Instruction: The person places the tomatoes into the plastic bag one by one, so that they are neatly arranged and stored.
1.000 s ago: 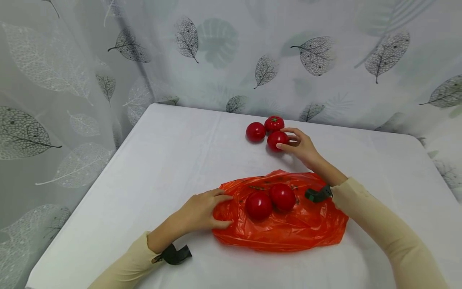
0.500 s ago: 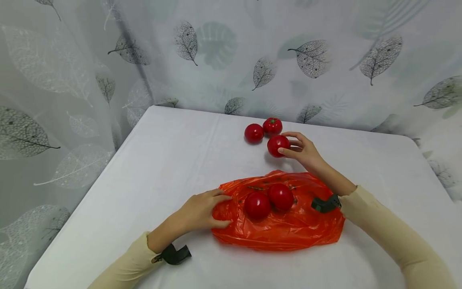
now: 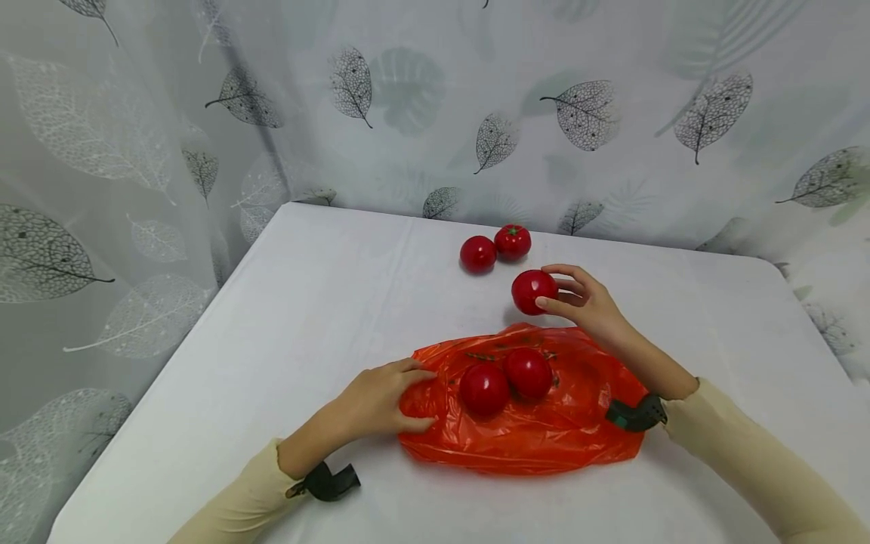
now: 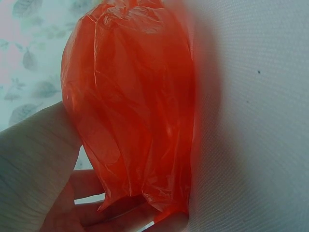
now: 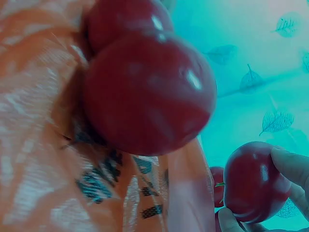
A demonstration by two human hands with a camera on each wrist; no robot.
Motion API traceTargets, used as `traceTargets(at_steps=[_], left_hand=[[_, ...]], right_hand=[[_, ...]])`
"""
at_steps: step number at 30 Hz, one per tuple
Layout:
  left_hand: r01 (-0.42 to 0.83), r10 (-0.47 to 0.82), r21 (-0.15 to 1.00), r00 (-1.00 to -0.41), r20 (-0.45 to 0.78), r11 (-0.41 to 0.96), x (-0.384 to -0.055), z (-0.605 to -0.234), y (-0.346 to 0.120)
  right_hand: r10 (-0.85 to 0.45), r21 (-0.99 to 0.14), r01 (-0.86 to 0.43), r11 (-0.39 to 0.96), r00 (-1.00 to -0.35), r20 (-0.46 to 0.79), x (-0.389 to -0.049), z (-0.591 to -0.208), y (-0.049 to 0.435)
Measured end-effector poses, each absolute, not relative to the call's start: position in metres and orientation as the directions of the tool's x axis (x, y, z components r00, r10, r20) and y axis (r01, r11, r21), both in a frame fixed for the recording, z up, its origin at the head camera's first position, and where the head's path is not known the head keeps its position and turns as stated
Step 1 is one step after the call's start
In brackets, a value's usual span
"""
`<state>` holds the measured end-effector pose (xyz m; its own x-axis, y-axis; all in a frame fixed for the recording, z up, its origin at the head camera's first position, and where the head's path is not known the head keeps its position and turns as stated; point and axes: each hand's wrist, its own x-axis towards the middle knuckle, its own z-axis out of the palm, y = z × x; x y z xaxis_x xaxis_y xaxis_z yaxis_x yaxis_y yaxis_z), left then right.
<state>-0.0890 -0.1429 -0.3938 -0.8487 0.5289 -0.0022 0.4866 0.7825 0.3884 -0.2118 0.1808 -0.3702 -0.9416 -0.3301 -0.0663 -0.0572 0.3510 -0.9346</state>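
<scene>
A red tomato (image 3: 534,292) is held between the thumb and fingers of my right hand (image 3: 590,302), raised just beyond the far edge of a red plastic bag (image 3: 544,438). Two more tomatoes, a left one (image 3: 485,390) and a right one (image 3: 529,373), lie side by side on the bag's crumpled film. My left hand (image 3: 381,399) grips the bag's left end, thumb on the near side and fingers on the far side. In the left wrist view the film (image 4: 130,106) bulges up and partly covers those fingers. The held tomato (image 5: 256,181) shows at the lower right of the right wrist view.
Two tomatoes, one plain (image 3: 478,255) and one with a green stem (image 3: 513,242), stand together towards the back of the white-covered table (image 3: 326,302). A leaf-patterned curtain (image 3: 421,113) hangs behind and to the left. Dark wrist straps (image 3: 329,482) sit at both cuffs.
My right hand has lifted the tomato away from the other two at the back and brought it nearer the bag. The left hand and the bag look about the same.
</scene>
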Motion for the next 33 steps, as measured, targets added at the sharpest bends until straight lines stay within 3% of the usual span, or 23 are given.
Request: traceTargets(at_steps=[14,33], left_hand=[[0.482,0.528,0.392,-0.849,-0.011,0.784,-0.089,-0.396,-0.142],[0.478,0.527,0.391,-0.850,-0.020,0.786,-0.089,-0.392,-0.145]], right_hand=[[-0.322,-0.913,-0.051,0.405,-0.943,-0.090,-0.174,-0.378,0.206],[-0.414,-0.885,-0.143,0.443,-0.908,-0.060,-0.153,-0.387,0.231]])
